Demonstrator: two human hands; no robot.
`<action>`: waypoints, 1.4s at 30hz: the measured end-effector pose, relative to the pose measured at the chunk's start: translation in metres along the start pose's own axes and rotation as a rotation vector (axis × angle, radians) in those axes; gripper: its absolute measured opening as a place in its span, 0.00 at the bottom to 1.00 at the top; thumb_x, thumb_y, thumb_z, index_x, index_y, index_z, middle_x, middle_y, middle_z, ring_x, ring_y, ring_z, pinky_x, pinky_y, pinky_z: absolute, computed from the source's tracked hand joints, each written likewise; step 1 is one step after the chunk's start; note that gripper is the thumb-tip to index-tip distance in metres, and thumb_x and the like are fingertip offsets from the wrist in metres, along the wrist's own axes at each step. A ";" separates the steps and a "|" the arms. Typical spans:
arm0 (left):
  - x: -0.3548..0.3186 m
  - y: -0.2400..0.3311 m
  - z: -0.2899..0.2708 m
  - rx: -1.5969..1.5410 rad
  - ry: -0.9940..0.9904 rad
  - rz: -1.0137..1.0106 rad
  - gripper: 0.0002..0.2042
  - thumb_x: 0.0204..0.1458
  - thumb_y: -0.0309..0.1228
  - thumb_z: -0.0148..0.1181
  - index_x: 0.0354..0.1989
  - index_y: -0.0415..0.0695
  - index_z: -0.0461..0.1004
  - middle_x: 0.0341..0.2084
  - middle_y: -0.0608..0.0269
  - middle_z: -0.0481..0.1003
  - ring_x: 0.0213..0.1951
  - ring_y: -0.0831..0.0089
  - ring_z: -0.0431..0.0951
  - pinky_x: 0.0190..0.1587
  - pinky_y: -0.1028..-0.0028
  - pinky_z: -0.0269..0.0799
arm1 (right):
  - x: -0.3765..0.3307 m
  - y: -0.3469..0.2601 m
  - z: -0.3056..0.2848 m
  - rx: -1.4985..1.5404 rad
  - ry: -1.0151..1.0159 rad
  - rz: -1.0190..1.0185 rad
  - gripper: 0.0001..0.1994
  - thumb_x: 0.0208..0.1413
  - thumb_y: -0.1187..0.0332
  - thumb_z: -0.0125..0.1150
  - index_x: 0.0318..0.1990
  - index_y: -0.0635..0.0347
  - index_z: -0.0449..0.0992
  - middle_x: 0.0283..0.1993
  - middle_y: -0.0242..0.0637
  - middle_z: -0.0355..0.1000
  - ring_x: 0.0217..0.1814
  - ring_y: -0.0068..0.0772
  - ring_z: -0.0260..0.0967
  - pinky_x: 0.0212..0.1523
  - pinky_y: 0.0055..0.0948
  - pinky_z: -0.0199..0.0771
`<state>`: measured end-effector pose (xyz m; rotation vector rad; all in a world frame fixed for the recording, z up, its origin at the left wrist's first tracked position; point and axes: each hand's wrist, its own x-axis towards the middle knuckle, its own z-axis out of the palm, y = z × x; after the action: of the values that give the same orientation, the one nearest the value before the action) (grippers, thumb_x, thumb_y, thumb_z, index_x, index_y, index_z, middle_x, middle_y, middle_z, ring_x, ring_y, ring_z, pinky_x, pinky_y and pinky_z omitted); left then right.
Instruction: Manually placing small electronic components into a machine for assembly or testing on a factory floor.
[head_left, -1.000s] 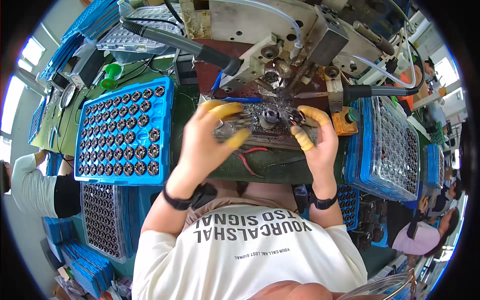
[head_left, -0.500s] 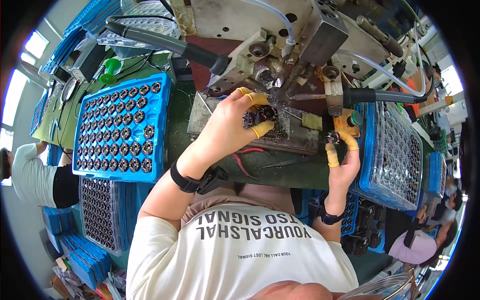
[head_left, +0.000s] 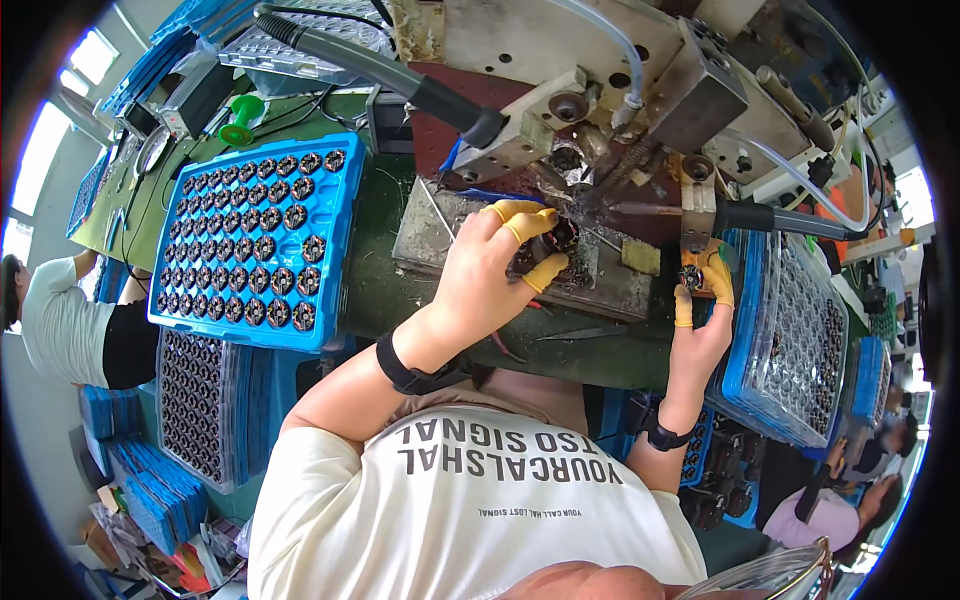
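Yellow finger cots cover the thumb and fingertips of both my hands. My left hand pinches a small round black motor stator on its edge, just below the soldering tips of the machine. Beneath it lies a steel block strewn with dark crumbs. Farther right, my right hand holds a second stator between thumb and fingers, beside the block's right end. A yellowish sponge lies on the block between the two hands.
Left stands a blue tray with rows of stators. Stacked clear and blue trays stand right. Two soldering irons point inward from both sides. Tweezers lie near the table's front edge. Other people sit left and right.
The whole view has shifted slightly. My left hand with its stator has moved a little right and toward the soldering tips, covering more of the red-handled pliers. My right hand still holds its stator.
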<state>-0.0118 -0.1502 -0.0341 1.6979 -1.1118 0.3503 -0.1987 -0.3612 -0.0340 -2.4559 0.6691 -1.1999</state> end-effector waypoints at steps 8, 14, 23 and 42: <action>-0.009 0.006 -0.012 -0.006 0.025 -0.058 0.32 0.40 0.32 0.77 0.56 0.40 0.70 0.50 0.54 0.75 0.51 0.53 0.74 0.56 0.62 0.68 | 0.003 0.003 0.006 -0.047 -0.070 0.009 0.18 0.57 0.67 0.68 0.52 0.65 0.73 0.58 0.48 0.71 0.61 0.51 0.67 0.62 0.39 0.64; -0.023 0.000 -0.077 0.170 -0.076 -0.018 0.14 0.42 0.28 0.73 0.40 0.46 0.80 0.42 0.62 0.79 0.48 0.59 0.76 0.51 0.62 0.69 | 0.008 0.022 0.000 -0.081 -0.028 -0.051 0.17 0.59 0.68 0.64 0.51 0.68 0.73 0.61 0.53 0.69 0.64 0.52 0.66 0.63 0.39 0.64; -0.057 -0.047 -0.187 0.780 -0.121 -0.322 0.16 0.46 0.30 0.68 0.46 0.46 0.81 0.45 0.59 0.77 0.51 0.55 0.72 0.55 0.59 0.64 | 0.014 0.034 -0.008 -0.286 -0.136 -0.153 0.17 0.60 0.66 0.61 0.52 0.68 0.74 0.58 0.56 0.70 0.63 0.56 0.64 0.62 0.43 0.63; -0.073 -0.076 -0.193 0.346 0.121 -0.391 0.20 0.54 0.21 0.64 0.57 0.42 0.75 0.39 0.62 0.77 0.26 0.83 0.71 0.26 0.81 0.65 | 0.014 0.058 -0.163 -0.246 -0.007 0.487 0.16 0.52 0.71 0.69 0.49 0.62 0.78 0.45 0.44 0.75 0.45 0.40 0.76 0.45 0.33 0.73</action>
<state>0.0627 0.0564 -0.0461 2.1190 -0.6334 0.4053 -0.3377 -0.4312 0.0439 -2.2752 1.3858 -0.9579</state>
